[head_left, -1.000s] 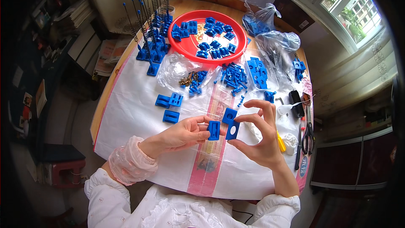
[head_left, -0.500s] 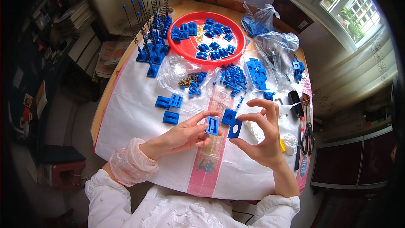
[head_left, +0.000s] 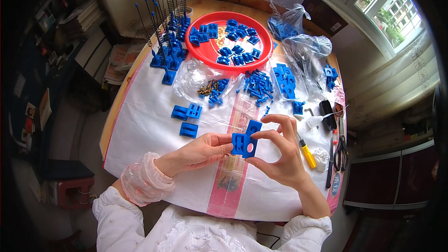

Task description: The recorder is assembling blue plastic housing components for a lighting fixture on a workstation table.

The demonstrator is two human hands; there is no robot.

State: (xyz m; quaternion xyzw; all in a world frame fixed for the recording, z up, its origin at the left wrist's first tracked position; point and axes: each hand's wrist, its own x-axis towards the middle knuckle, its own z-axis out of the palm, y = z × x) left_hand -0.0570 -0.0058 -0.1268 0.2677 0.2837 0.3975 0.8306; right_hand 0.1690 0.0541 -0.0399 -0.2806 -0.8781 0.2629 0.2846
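Between the thumb and fingers of my left hand [head_left: 203,150] is a small blue slotted plastic block [head_left: 238,144]. My right hand [head_left: 282,151] pinches a flat blue plastic plate with round holes [head_left: 252,135] along its right edge. The two blue parts meet in front of me, the block at the plate's left side; whether they are joined I cannot tell. Left of them, blue slotted blocks [head_left: 188,130] lie on the white cloth. Beyond my hands is a pile of small blue pins [head_left: 257,85], with brass-coloured screws [head_left: 211,88] on a clear bag beside it.
A red round tray [head_left: 193,55] holds blue blocks at the back. Blue bases with upright springs [head_left: 170,60] stand back left. A clear box [head_left: 304,94] holds blue plates. At right lie a yellow-handled screwdriver [head_left: 308,157], scissors [head_left: 342,154] and a black case [head_left: 327,115].
My right hand has moved left with the plate, bringing it against the block in my left hand. The block has turned and shifted slightly. The yellow screwdriver shows more fully.
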